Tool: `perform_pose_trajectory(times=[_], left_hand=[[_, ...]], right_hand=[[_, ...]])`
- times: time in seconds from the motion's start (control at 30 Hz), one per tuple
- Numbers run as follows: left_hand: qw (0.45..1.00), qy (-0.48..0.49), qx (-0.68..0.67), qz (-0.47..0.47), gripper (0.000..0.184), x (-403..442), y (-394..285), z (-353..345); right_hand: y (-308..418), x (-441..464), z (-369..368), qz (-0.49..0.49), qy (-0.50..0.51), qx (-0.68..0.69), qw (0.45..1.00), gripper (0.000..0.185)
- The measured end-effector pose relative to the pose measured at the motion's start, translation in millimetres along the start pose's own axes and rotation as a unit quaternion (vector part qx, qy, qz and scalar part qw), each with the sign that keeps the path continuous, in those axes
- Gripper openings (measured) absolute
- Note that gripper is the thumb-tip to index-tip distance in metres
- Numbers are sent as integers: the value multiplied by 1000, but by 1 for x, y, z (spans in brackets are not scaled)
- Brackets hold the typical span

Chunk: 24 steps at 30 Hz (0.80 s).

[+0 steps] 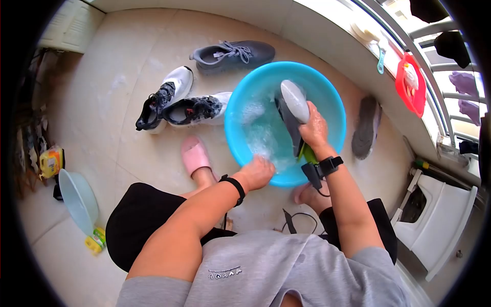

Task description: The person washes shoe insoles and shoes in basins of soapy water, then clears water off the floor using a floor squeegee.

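Note:
A blue basin (235, 153) of sudsy water stands on the floor before me. Above the water, my right hand (313, 128) grips a shoe (295, 100) with a white sole, a dark upper and a bit of green near its lower end. The shoe is tilted, its sole partly turned up. My left hand (258, 173) is closed at the basin's near left rim, knuckles up. Anything inside its fingers is hidden. Foam (258, 128) floats on the left side of the water.
Left of the basin lie a grey sneaker (240, 53) and two black-and-white sneakers (176, 84), (197, 110). An insole (365, 128) lies to the right, near a white stool (434, 215). A pale basin (79, 199) and a yellow bottle (51, 162) stand far left. A red basket (410, 84) hangs by the window.

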<state>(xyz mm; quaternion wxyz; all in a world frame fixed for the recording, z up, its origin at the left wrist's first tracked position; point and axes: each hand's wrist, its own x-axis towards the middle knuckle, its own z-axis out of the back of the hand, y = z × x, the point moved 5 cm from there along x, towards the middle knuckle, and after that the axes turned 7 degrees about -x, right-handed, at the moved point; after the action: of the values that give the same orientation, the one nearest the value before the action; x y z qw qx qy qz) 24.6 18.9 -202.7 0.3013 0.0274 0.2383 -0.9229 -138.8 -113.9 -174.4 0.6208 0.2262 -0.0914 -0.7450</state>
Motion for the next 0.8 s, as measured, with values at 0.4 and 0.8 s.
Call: perform_pose_trajectory(times=[0.4,0.8], left_hand=[[999,-13,-34,1,14,2,4,2],[996,-46,68,-19,19,0,1,6]], right_hand=[[16,-17,-41,58,-22,-108,992,93],[11,20,27,190,63,204,958,59]])
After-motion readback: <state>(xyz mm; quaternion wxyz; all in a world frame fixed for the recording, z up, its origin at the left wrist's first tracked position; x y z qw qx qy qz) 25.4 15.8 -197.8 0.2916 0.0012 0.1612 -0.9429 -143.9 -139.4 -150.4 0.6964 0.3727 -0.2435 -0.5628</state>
